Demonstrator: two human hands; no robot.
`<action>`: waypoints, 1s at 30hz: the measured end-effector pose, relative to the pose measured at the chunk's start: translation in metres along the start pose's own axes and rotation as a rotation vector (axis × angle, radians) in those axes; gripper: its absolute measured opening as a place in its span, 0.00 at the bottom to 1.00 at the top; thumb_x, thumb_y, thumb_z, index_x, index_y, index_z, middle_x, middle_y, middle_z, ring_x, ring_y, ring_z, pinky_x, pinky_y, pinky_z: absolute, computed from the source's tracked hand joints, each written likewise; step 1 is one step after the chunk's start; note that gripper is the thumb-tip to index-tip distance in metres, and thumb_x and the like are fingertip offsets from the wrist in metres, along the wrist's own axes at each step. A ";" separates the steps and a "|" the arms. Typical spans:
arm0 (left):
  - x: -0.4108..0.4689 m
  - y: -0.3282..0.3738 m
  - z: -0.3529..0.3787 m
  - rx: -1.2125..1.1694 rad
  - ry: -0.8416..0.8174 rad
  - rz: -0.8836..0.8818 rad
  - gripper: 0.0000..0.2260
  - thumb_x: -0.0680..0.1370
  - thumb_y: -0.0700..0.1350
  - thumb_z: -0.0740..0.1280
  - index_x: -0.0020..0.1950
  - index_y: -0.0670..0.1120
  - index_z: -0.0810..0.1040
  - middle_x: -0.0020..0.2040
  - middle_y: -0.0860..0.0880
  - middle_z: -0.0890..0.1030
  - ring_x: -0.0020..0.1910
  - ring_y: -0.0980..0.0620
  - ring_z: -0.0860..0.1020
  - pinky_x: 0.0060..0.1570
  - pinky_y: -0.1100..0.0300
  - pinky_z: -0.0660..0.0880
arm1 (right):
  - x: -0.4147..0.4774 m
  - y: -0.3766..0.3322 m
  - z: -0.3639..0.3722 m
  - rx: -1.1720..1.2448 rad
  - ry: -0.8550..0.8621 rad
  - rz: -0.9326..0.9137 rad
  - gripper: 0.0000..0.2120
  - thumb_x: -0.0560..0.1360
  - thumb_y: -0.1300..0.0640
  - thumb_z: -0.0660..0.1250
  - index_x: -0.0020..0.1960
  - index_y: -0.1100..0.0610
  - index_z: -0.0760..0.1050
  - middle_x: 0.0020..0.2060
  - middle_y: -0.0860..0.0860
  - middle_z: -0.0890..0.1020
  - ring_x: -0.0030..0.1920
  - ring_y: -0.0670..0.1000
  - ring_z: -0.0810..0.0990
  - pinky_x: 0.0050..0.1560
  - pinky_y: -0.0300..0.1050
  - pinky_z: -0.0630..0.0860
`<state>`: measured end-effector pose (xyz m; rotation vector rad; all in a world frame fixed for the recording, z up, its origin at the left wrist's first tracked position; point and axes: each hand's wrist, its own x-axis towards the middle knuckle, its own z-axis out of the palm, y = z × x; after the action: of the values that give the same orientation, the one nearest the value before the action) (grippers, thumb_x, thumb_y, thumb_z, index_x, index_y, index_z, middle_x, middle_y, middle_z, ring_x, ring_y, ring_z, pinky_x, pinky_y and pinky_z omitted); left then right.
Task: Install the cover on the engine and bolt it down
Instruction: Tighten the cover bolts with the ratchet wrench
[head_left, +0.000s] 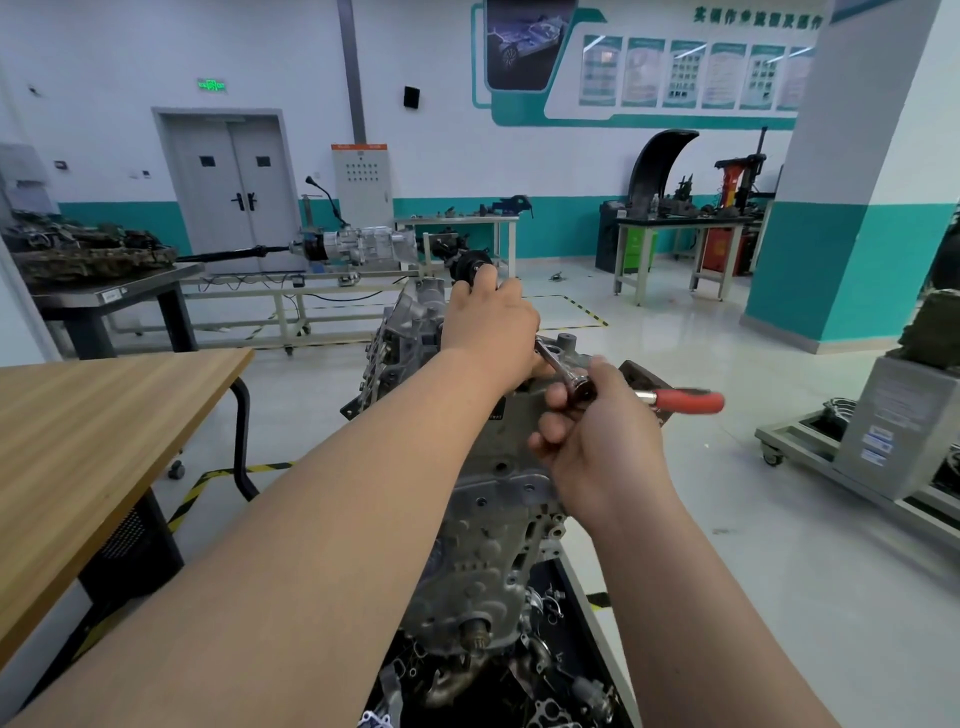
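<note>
A grey metal engine stands upright on a stand in front of me, its cast cover on the far upper part. My right hand grips the head of a chrome ratchet wrench with a red handle that points right. The wrench's extension bar runs up-left toward the engine top. My left hand reaches over the engine top, fingers curled down over its far edge; what they hold is hidden.
A wooden table stands close on the left. A tray of loose metal parts lies below the engine. A grey cabinet on a wheeled base is at the right. Workbenches, a gearbox rig and a teal pillar stand farther back.
</note>
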<state>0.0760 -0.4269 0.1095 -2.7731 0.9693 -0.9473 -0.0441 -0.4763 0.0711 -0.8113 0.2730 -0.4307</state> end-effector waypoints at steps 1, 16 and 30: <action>0.000 0.000 0.000 -0.001 -0.002 -0.002 0.15 0.75 0.57 0.65 0.58 0.54 0.79 0.56 0.50 0.72 0.58 0.45 0.61 0.55 0.50 0.62 | 0.000 -0.003 -0.001 -0.089 0.011 -0.028 0.13 0.81 0.50 0.58 0.47 0.59 0.74 0.24 0.49 0.73 0.19 0.48 0.64 0.23 0.40 0.69; -0.001 -0.001 0.000 -0.006 -0.008 0.002 0.17 0.74 0.60 0.64 0.59 0.55 0.78 0.57 0.49 0.72 0.60 0.44 0.62 0.56 0.50 0.63 | 0.010 -0.015 -0.004 -1.017 0.030 -0.434 0.12 0.78 0.52 0.57 0.43 0.59 0.71 0.31 0.52 0.77 0.30 0.53 0.74 0.31 0.44 0.71; -0.003 -0.001 0.001 0.009 0.026 0.004 0.18 0.74 0.61 0.64 0.59 0.55 0.78 0.58 0.48 0.71 0.59 0.44 0.61 0.54 0.51 0.62 | -0.005 0.000 0.011 0.476 0.005 0.182 0.16 0.82 0.48 0.53 0.44 0.57 0.70 0.24 0.48 0.72 0.18 0.46 0.63 0.25 0.35 0.66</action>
<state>0.0752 -0.4243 0.1068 -2.7570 0.9716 -0.9873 -0.0441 -0.4670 0.0785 -0.3156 0.2338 -0.3087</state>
